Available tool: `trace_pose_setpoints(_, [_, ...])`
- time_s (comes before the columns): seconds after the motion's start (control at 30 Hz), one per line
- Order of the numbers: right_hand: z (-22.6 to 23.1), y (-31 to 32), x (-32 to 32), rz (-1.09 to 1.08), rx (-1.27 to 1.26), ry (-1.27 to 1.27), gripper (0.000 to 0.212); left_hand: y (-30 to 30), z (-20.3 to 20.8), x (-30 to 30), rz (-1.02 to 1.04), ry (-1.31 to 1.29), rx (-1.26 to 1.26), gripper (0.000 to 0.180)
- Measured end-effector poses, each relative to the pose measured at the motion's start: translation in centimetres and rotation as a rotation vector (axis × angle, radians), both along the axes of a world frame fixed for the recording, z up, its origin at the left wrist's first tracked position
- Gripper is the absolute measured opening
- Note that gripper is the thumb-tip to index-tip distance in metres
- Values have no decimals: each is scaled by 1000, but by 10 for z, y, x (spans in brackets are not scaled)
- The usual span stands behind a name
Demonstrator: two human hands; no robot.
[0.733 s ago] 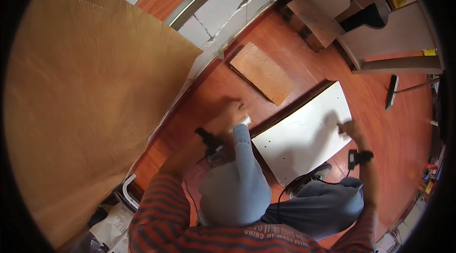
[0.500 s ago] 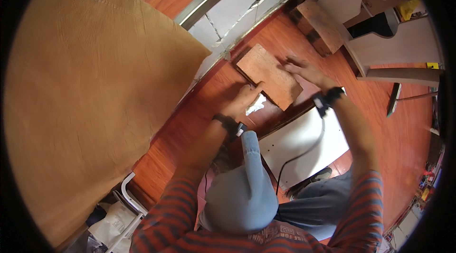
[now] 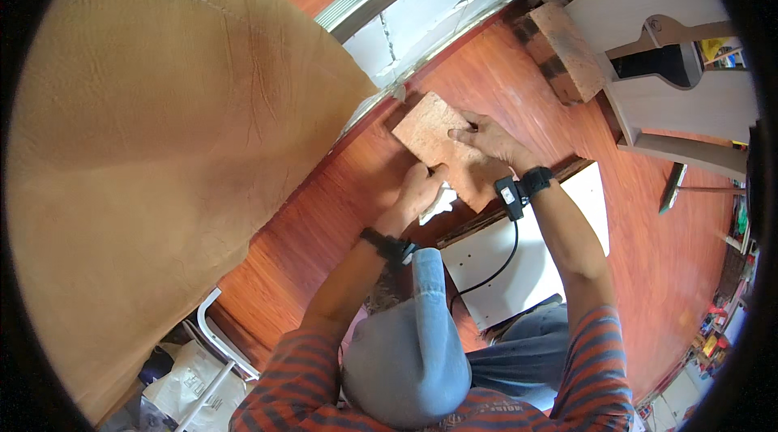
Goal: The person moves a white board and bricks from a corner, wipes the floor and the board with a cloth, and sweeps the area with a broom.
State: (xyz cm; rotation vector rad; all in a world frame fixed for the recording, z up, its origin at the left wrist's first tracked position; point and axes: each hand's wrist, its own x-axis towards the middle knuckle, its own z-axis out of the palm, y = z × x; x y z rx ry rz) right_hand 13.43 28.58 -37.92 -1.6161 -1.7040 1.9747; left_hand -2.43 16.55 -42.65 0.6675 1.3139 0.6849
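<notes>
A flat rectangular brown board [image 3: 438, 128] with a rough, speckled face is tilted above the floor between my two hands. My left hand [image 3: 421, 187] closes on its near left edge, thumb on top and the other fingers mostly hidden. A crumpled white tissue or cloth [image 3: 438, 203] sticks out beside that hand, seemingly held in it. My right hand [image 3: 490, 143] grips the far right side, its thumb lying across the board's face and its fingers over the edge. Both wrists wear black straps with small devices.
A white panel [image 3: 527, 241] with small holes lies close by my right knee. At the back right, a thick brown block [image 3: 567, 51] rests against pale furniture [image 3: 677, 100]. Tan sheeting [image 3: 186, 124] fills the left; a broom head [image 3: 672, 188] is at right.
My right hand has gone from an open touch at the board's far edge to a grip with its thumb on top. The board has shifted slightly nearer and tilted.
</notes>
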Motion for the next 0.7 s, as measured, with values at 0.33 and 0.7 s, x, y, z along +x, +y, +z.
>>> trace_pose_setpoints(0.33, [-13, -19, -28, 142, 11, -31, 59, -46, -41, -32, -23, 210, -24, 26])
trace_pose_setpoints(0.7, [-15, -14, -22, 124, 5, -18, 63, -32, 3, -33, 101, 37, -64, 28])
